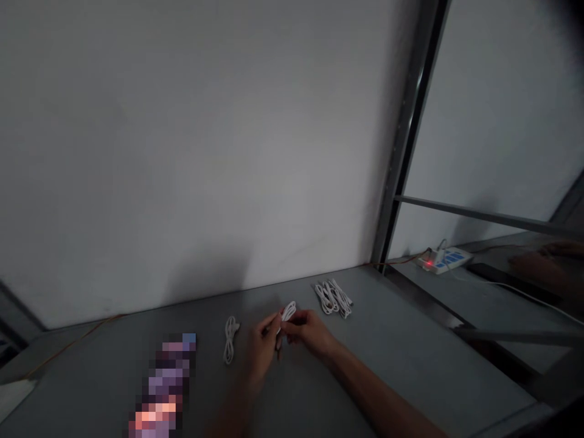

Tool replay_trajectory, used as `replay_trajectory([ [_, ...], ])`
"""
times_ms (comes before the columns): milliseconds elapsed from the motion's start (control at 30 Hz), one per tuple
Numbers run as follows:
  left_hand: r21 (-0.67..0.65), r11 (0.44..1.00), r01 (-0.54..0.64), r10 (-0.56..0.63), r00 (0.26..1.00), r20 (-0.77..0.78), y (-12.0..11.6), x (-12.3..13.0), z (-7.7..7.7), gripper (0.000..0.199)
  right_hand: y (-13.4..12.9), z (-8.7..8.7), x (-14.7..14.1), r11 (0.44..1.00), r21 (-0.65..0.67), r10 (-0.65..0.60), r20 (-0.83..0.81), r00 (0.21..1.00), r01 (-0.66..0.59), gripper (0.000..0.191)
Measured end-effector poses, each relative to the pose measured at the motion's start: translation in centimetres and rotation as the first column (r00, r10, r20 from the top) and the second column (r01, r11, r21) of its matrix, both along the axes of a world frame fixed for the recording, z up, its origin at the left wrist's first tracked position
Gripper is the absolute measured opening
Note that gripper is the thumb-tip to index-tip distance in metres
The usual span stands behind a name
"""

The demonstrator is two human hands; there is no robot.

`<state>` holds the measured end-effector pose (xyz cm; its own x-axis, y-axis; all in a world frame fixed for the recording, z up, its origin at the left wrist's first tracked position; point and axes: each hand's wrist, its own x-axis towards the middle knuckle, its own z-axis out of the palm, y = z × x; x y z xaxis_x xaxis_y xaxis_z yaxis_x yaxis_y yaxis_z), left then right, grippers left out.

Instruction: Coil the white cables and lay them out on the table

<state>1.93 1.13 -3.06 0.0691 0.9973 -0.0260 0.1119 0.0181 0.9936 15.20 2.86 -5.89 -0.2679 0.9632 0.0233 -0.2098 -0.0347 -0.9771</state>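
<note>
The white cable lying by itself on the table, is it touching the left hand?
Apart. The head view shows a strip of grey tabletop between the white cable and the left hand, which holds another coil.

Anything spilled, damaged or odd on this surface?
Nothing looks spilled. One oddity: the pixelated patch left of the lone cable coil, its blocks hiding what lies there. The white coil between the left hand and right hand looks tidy; fine damage can't be judged.

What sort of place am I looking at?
Likely a workshop or storeroom, judging by the metal post, the power strip to its right, and the bundled cables on the grey bench.
</note>
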Motion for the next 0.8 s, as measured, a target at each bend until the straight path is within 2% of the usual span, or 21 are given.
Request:
replay_trajectory([
  [300,0.046,0.997,0.054,-0.048,0.992,-0.118,0.0,0.0,0.1,0.062,0.0,0.3,0.3,0.995,-0.097,-0.037,-0.008,0.999,0.036,0.038],
  [533,0.104,0.994,0.046,-0.025,0.982,-0.188,0.3,-0.2,-0.5,0.055,-0.1,0.3,0.3,0.984,-0.175,-0.031,-0.058,0.998,0.020,0.034],
  [800,0.175,0.983,0.057,0.001,0.950,-0.311,-0.2,-0.2,0.1,0.052,-0.6,1.7,0.4,0.969,-0.248,-0.015,-0.085,0.996,-0.006,0.020],
])
